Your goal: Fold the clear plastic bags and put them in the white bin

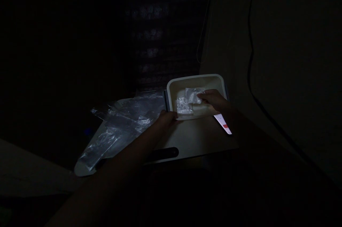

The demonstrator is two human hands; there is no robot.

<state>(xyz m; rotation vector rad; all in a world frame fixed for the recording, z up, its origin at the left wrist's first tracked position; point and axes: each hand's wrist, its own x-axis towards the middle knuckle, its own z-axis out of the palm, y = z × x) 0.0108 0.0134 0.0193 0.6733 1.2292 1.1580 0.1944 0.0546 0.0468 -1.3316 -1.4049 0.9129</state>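
A pale rectangular tub (pixel 196 78) with rounded corners stands on a small light table (pixel 197 138). My left hand (pixel 169 115) grips its near left rim. Over the inside of the tub, my right hand (pixel 212 98) pinches a folded clear plastic bag (pixel 192 95). Another folded clear bag (pixel 184 106) lies in the tub just left of it. To the left of the tub, several loose clear plastic bags (pixel 120 123) are spread in a heap across the table.
A phone with a lit screen (pixel 223 124) lies right of the tub, partly hidden by my right arm. A dark slot (pixel 165 152) runs along the table's near edge. Behind are dark blinds (pixel 152 35); a cable (pixel 249 67) hangs on the right wall. The room is very dim.
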